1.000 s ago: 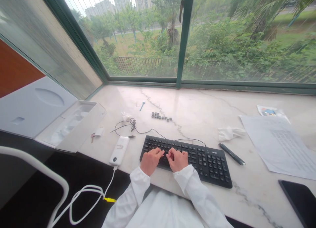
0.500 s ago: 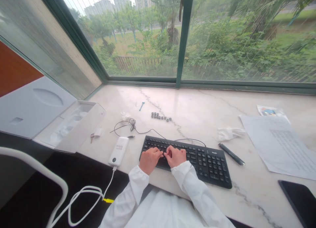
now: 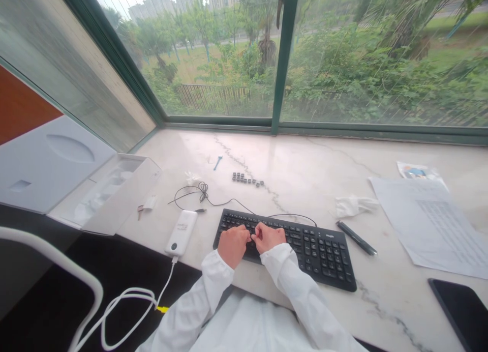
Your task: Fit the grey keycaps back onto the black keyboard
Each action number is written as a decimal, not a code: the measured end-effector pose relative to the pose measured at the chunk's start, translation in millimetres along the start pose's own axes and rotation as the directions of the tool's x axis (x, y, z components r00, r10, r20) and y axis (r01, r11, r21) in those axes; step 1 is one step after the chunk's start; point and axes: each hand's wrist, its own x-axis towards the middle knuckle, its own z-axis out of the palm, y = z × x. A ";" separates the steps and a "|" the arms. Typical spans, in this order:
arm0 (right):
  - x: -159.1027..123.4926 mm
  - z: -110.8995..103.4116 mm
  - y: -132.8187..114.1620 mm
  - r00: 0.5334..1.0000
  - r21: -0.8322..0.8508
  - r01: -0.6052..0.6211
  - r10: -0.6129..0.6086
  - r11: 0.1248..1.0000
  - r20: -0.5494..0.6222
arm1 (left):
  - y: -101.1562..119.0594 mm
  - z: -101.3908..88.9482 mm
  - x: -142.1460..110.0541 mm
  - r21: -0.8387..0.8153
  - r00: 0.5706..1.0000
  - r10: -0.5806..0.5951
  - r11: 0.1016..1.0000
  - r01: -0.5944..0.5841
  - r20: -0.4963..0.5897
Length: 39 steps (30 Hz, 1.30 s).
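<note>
Black keyboard (image 3: 305,249) on the marble-patterned tabletop (image 3: 301,174), under your curled left hand (image 3: 232,244) and right hand (image 3: 270,237), nearly meeting over it; cannot tell whether they pinch anything. Step, likely: close keyboard work. Next move seems to call for steady, light pressure.

Grn-framed window (image 3: 282,72) abv wht ledge (image 3: 305,174), daylight prob. overcast.

Pen (image 3: 357,238) near printed sheet (image 3: 430,230); dark phone (image 3: 463,311) at right; open white box (image 3: 125,197) at left.
</note>
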 end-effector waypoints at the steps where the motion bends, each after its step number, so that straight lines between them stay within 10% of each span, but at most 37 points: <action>1: 0.1 -0.9 -1.1 1.000 -0.005 -0.007 0.007 1.000 0.017 | 3.1 -1.9 0.4 0.007 1.000 -0.016 1.000 0.016 0.019; 39: -3.5 -3.6 -15.3 0.999 -0.055 0.010 -0.008 0.998 0.038 | 25.7 -12.1 2.0 0.019 0.984 -0.158 0.987 0.157 0.078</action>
